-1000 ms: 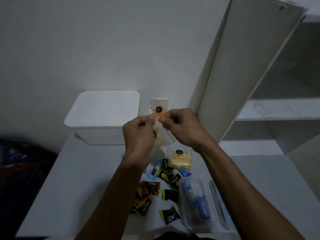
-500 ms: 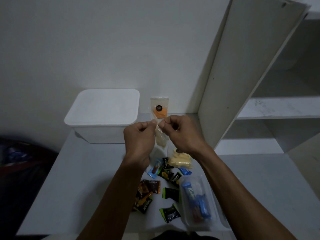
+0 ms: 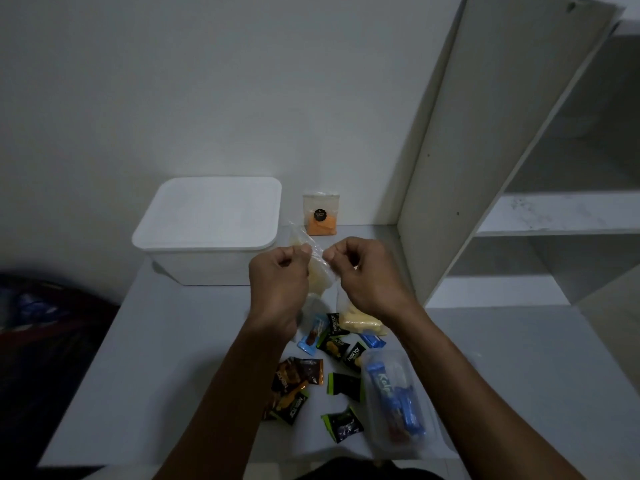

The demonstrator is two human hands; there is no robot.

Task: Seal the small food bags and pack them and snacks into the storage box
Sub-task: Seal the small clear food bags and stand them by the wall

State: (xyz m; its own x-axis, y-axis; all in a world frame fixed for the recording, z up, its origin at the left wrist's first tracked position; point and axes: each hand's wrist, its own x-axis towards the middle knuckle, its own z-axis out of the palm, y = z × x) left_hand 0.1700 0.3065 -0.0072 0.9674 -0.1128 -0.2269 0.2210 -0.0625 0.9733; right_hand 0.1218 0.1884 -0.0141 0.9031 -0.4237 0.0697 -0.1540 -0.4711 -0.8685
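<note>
- Shelving [image 3: 540, 216], white and open-fronted, stands along the right edge of the table [image 3: 166, 358], one tall side panel leaning up past the far right corner.
- Storage box [image 3: 211, 230], white with its lid on, sits at the far left of the table against the wall; it looks rigid and light, best lifted by the rim under the lid, and the lid must come off before anything goes in.
- Clear tub [image 3: 394, 403] lies near the front edge toward the right, holding blue-wrapped bars.
- Left hand [image 3: 277, 282] and right hand [image 3: 367, 271] are raised above the middle of the table, each with fingers curled and pinching the top of one small clear food bag [image 3: 317, 271] between thumb and forefinger.
- That bag hangs between the hands, tilted, with pale yellow pieces in its lower part. Thin film like this is soft and slippery, so my judgement is that it wants holding right at the mouth strip, pressing along it, and not squeezing the contents, which may crush.
- Second bag [image 3: 360, 322] of pale sticks lies on the table just below the right wrist.
- Third bag [image 3: 320, 216], with orange pieces and a dark round sticker, stands upright at the far edge beside the box.
- Wrapped snacks [image 3: 332, 344], black, green, blue and orange, are scattered between the arms toward the front edge; light and crinkly, easy to scoop several at once.
</note>
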